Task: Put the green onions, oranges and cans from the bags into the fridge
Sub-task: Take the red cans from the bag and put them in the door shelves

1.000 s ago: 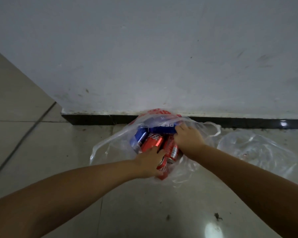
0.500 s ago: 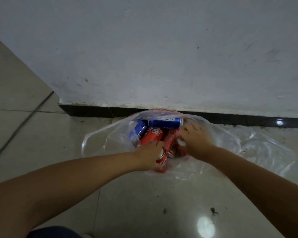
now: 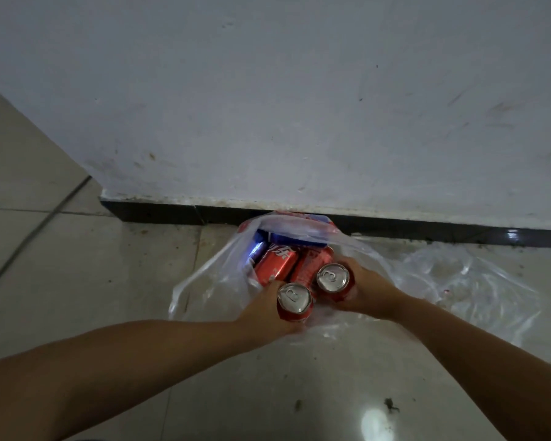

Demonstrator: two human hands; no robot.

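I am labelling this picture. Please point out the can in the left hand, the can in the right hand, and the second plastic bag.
Can in left hand (image 3: 294, 297): head view, silver top.
Can in right hand (image 3: 332, 277): head view, silver top.
Second plastic bag (image 3: 477, 281): head view, crumpled film on the floor.

Clear plastic bag (image 3: 210, 275) on the tiled floor (image 3: 77, 281), touching the black baseboard (image 3: 159, 213). Left hand (image 3: 268, 313) grips an upright red can (image 3: 295, 302) at the bag's mouth; right hand (image 3: 368, 292) grips a second red can (image 3: 333, 280) just beside it (tops up). Deeper in the bag: more red cans (image 3: 277, 262) and blue cans (image 3: 258, 249) lying flat. An empty-looking crumpled bag (image 3: 474, 281) lies right of the first bag.
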